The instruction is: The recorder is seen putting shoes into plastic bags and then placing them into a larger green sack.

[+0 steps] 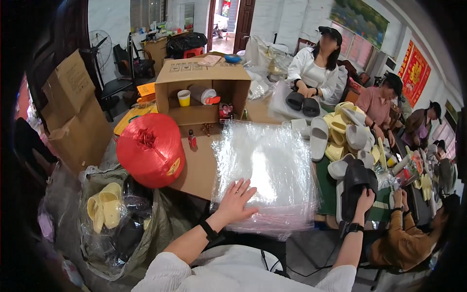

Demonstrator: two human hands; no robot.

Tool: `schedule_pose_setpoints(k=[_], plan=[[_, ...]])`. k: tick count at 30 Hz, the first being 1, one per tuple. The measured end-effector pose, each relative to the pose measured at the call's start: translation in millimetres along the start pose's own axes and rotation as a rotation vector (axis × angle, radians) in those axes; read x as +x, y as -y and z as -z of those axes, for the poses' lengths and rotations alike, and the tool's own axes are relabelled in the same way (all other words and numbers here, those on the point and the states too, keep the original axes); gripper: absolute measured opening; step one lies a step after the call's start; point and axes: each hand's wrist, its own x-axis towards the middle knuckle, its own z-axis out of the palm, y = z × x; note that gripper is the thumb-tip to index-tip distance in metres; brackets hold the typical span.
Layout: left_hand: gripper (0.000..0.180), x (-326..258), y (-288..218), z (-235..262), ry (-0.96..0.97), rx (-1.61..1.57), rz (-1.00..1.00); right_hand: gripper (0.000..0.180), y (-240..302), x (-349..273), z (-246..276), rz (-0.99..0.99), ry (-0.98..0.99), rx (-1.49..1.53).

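Observation:
My left hand (237,200) lies flat, fingers spread, on a stack of clear plastic bags (272,160) at the front of the table. At the right, my right hand (366,199) grips black slide sandals (358,177); its fingertips are partly hidden against them. Whitish slides (336,169) lie just beside and behind the black ones. Beyond them rises a heap of cream-yellow and grey slides (340,127).
A big red roll of plastic twine (151,150) and a small red bottle (192,139) stand left of the bags. Behind is an open cardboard box (202,73) holding cups. A sack of slides (116,228) sits lower left. Several co-workers sit along the right; one holds black slides (302,103).

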Motion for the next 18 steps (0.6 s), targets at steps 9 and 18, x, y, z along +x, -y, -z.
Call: schedule_pose_setpoints(k=[9, 18], plan=[[0.065, -4, 1, 2, 0.000, -0.028, 0.023, 0.029, 111, -70, 22, 0.422, -0.136, 0.378], [0.068, 2, -1, 2, 0.059, -0.012, 0.023, 0.024, 223, -174, -15, 0.503, 0.391, 0.474]])
